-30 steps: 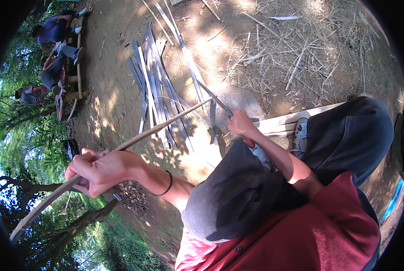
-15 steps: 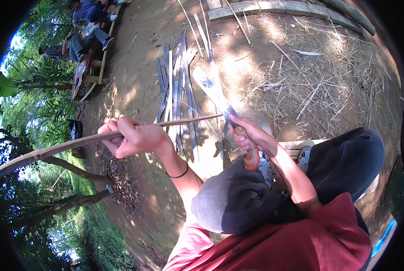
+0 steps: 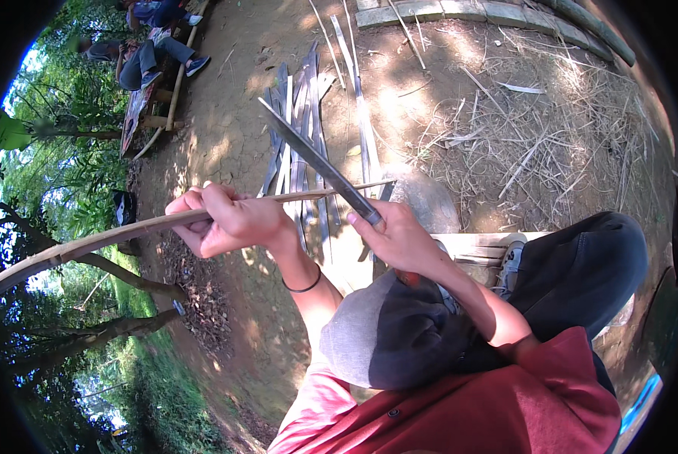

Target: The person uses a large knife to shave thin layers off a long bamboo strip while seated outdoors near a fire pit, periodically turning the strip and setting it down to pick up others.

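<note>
As the head view looks down on the ground (image 3: 240, 98), the left hand (image 3: 229, 219) is closed in a fist around a long wooden strip (image 3: 112, 236), the fingers curled over it. On one side of this grip the strip bows down toward the left rim of the view; on the other it runs, thinner, to a tip near a flat stone (image 3: 426, 200). The right hand (image 3: 403, 236) is wrapped around the handle of a long knife (image 3: 308, 153), thumb laid by the base of the dark blade, the handle's reddish end showing below the palm. The blade slants up and left across the strip, between the two hands; whether they touch cannot be told. The left forearm, with a dark band (image 3: 305, 284) at the wrist, rises steeply, the wrist bent leftward; the right forearm slants up and left from the lower right. Beyond, dark strips (image 3: 314, 83) lie fanned on the ground, whose far edge carries a brick border (image 3: 460, 10).
</note>
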A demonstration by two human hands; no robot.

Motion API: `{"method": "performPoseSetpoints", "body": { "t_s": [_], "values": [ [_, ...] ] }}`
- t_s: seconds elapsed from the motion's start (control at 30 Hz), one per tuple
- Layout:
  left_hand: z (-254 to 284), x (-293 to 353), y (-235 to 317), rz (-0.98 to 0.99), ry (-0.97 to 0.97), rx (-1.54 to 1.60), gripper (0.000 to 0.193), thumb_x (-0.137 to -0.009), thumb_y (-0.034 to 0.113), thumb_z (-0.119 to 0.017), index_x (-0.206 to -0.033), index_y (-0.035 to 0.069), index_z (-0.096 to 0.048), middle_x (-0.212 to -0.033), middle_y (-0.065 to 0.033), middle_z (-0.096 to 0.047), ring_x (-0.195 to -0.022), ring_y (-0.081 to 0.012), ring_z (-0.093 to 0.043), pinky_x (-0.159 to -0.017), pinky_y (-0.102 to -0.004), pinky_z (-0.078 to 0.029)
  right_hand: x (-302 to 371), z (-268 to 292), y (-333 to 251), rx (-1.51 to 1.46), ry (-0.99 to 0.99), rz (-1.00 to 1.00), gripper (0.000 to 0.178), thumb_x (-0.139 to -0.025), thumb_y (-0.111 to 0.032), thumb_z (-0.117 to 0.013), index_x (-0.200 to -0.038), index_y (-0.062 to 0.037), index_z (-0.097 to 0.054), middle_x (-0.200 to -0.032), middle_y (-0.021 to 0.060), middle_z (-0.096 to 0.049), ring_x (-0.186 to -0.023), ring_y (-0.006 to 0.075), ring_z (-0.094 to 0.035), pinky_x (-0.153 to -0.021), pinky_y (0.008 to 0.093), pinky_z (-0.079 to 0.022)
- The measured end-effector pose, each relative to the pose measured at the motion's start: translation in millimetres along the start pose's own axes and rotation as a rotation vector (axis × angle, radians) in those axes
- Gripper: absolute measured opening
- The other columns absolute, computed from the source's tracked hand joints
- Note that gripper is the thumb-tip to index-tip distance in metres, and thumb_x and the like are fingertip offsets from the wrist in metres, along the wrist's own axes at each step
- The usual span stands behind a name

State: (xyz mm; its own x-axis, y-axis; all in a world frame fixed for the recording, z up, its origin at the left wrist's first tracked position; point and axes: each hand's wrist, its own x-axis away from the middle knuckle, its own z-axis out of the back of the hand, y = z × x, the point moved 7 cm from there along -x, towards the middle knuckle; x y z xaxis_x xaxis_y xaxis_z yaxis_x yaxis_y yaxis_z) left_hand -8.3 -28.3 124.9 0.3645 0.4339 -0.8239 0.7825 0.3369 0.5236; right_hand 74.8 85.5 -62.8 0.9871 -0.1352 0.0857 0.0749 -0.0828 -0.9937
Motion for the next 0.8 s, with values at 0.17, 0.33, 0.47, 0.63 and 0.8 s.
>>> {"method": "performPoseSetpoints", "body": {
  "t_s": [0.17, 0.33, 0.47, 0.63, 0.8],
  "values": [
    [7.9, -2.7, -2.0, 0.06, 0.077, -0.009, 0.026, -0.069, -0.003, -0.049, -0.055, 0.008, -0.029, -0.065, -0.0007, -0.03, -0.052, -0.0102, -0.03, -0.046, -0.0274, -0.018, 4.7, -11.2, 0.7, 0.143, 0.144, 0.013, 0.023, -0.091, -0.016, -0.057, -0.085, 0.0061, -0.058, -0.05, 0.0199, -0.053, -0.043, 0.0322, -0.057, -0.047, 0.0421, -0.042],
    [14.7, -5.4, -12.5, 0.102, 0.115, -0.065, 0.026, -0.068, -0.001, -0.049, -0.053, 0.007, -0.029, -0.064, -0.001, -0.029, -0.052, -0.0113, -0.03, -0.048, -0.0273, -0.02, 9.4, -14.4, -5.5, 0.214, 0.166, 0.0, 0.02, -0.089, -0.015, -0.058, -0.088, 0.0055, -0.058, -0.055, 0.0241, -0.056, -0.053, 0.0418, -0.059, -0.053, 0.0463, -0.047],
    [13.2, -7.0, -9.0, -0.006, 0.029, -0.121, 0.031, -0.07, 0.001, -0.048, -0.05, 0.007, -0.026, -0.065, -0.0016, -0.029, -0.051, -0.0115, -0.03, -0.047, -0.0266, -0.02, 7.6, -20.5, -18.4, 0.308, 0.136, 0.038, 0.021, -0.087, -0.014, -0.06, -0.093, 0.0051, -0.059, -0.056, 0.024, -0.057, -0.057, 0.0441, -0.06, -0.057, 0.0474, -0.05],
    [8.6, -7.1, -3.9, 0.013, 0.016, -0.101, 0.026, -0.071, 0.001, -0.049, -0.053, 0.007, -0.031, -0.06, -0.0005, -0.029, -0.05, -0.0099, -0.03, -0.046, -0.0249, -0.02, -6.7, -10.6, 56.0, 0.357, 0.191, -0.118, 0.026, -0.085, -0.012, -0.06, -0.1, 0.01, -0.059, -0.061, 0.0234, -0.062, -0.062, 0.042, -0.064, -0.061, 0.0468, -0.053],
    [5.2, -5.2, -6.1, 0.004, 0.02, -0.094, 0.017, -0.073, 0.002, -0.05, -0.063, 0.007, -0.037, -0.056, 0.0009, -0.032, -0.046, -0.0084, -0.029, -0.045, -0.0234, -0.02, -3.8, -11.3, 18.6, 0.268, 0.148, -0.073, 0.025, -0.085, -0.012, -0.059, -0.097, 0.01, -0.058, -0.06, 0.0259, -0.06, -0.062, 0.0429, -0.064, -0.062, 0.0478, -0.052]
  ]
}}
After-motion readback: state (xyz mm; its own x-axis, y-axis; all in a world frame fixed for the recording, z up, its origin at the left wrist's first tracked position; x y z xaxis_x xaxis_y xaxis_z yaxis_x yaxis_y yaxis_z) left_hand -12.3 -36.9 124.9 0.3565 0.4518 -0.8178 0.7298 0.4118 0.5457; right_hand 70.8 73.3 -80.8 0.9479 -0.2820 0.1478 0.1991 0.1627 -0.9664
